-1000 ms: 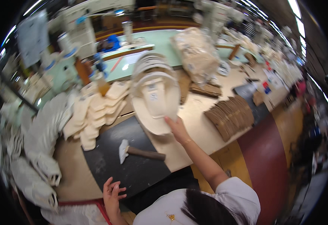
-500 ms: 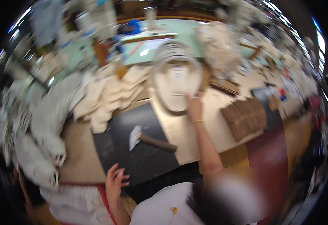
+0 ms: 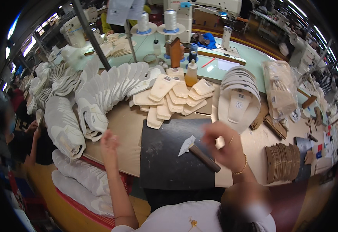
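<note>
My left hand [image 3: 109,144] is raised beside the near end of a row of grey-white shoe uppers [image 3: 93,116]. It is slightly blurred, its fingers loosely bent and apart, with nothing seen in it. Over the right edge of a black mat [image 3: 157,154] is my right hand [image 3: 227,145], a bracelet on its wrist. Its fingers are curled and smeared by motion, so whether they hold anything is unclear. Below it on the mat lies a hammer [image 3: 203,157] with a wooden handle and whitish head. Cream padded pieces [image 3: 173,104] are heaped beyond the mat.
Nested grey-and-cream curved pieces [image 3: 236,110] stand beyond my right hand. Farther right are a bagged bundle [image 3: 280,91] and a brown stack [image 3: 283,162]. A bottle of amber liquid [image 3: 191,73] stands behind the heap. More uppers [image 3: 86,189] lie in a red basket; another person [image 3: 18,135] is at left.
My right hand has drawn back from the nested curved pieces to above the mat's right edge. My left hand has risen toward the uppers. The view has swung left.
</note>
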